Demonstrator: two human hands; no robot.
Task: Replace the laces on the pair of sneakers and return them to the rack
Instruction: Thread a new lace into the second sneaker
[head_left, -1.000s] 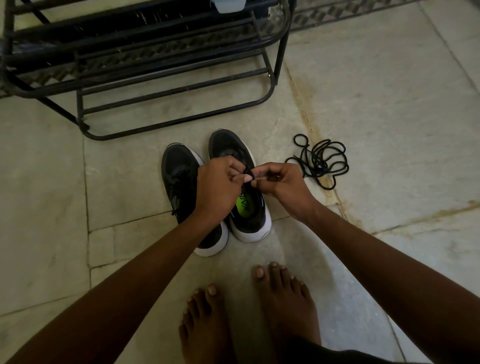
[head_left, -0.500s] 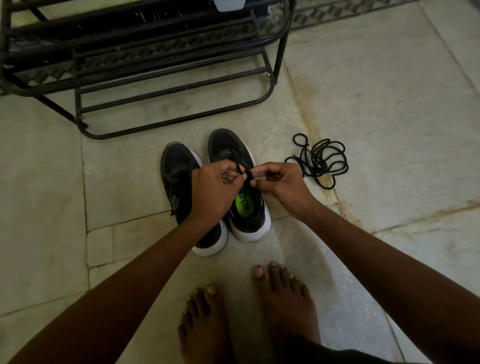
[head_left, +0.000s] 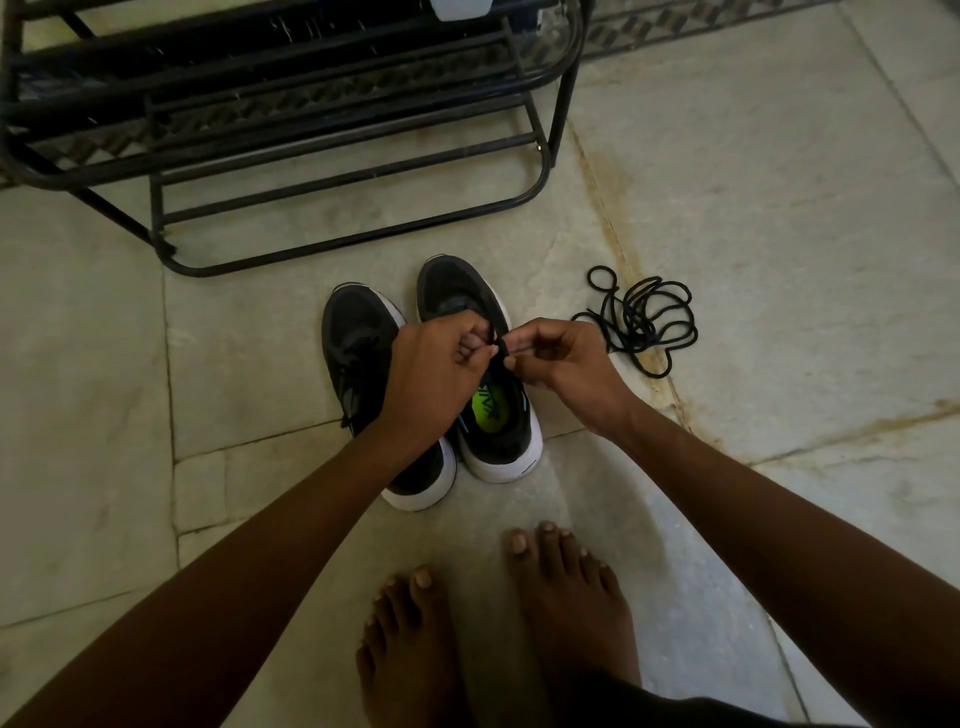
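Observation:
Two black sneakers with white soles stand side by side on the floor, toes toward the rack. The left sneaker (head_left: 358, 343) is partly covered by my left forearm. The right sneaker (head_left: 498, 441) shows a bright green insole. Over its tongue my left hand (head_left: 431, 374) and my right hand (head_left: 561, 358) meet, both pinching a short stretch of black lace (head_left: 500, 347) between fingertips. A loose black lace (head_left: 644, 317) lies in a tangle on the floor to the right of the shoes.
A black metal shoe rack (head_left: 363, 171) stands just beyond the sneakers, its lower rails bare. My bare feet (head_left: 498, 623) are on the stone floor just behind the shoes. A patterned strip runs along the far wall.
The hands have stayed over the right sneaker, with only small finger movements on the lace. The shoes and the loose lace have not moved.

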